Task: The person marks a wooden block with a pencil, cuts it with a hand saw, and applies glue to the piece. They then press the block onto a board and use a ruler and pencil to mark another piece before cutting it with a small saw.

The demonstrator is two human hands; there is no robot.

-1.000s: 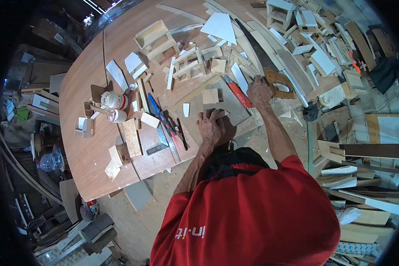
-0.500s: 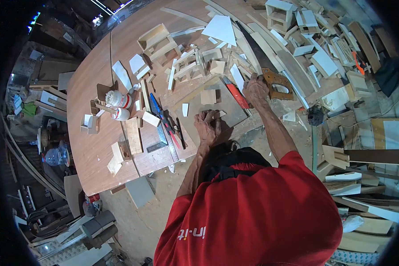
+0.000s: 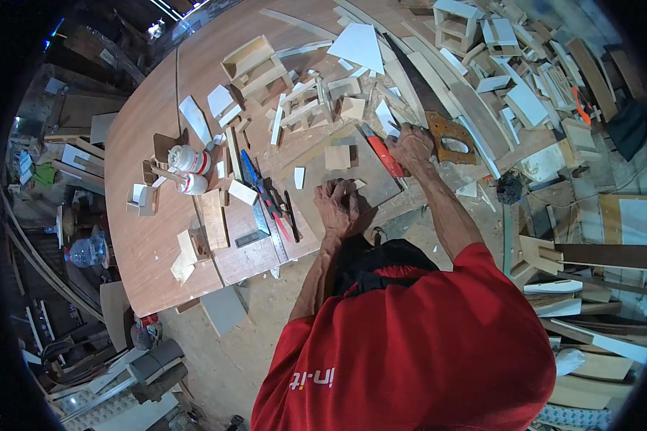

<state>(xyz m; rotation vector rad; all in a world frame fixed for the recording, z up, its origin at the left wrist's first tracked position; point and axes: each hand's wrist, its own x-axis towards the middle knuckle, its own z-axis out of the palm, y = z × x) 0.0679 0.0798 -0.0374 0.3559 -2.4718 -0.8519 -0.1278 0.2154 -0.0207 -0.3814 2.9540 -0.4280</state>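
My left hand (image 3: 336, 205) rests on a dark board (image 3: 377, 179) at the table's near edge, its fingers curled; whatever they hold is hidden. A small pale wood chip (image 3: 359, 184) lies by its fingertips, and a small wood block (image 3: 338, 157) sits just beyond. My right hand (image 3: 411, 147) is closed at the board's right side, a short dark tip showing at its fingers. Beside it is a red-handled tool (image 3: 384, 156) with a grey pointed end. A handsaw with a wooden handle (image 3: 451, 138) lies immediately right of this hand. One white offcut (image 3: 385, 116) is near its fingertips.
Glue bottles (image 3: 190, 159), a blue-handled tool (image 3: 250, 167) and a try square (image 3: 253, 238) lie to the left. Small wooden box frames (image 3: 255, 68) stand farther back. Offcuts pile up at the right (image 3: 528, 100); a white panel (image 3: 357, 49) lies at the back.
My right hand has shifted slightly left and turned, and a dark tip now shows at its fingers. The white offcut near it has changed angle. My left hand stays almost still.
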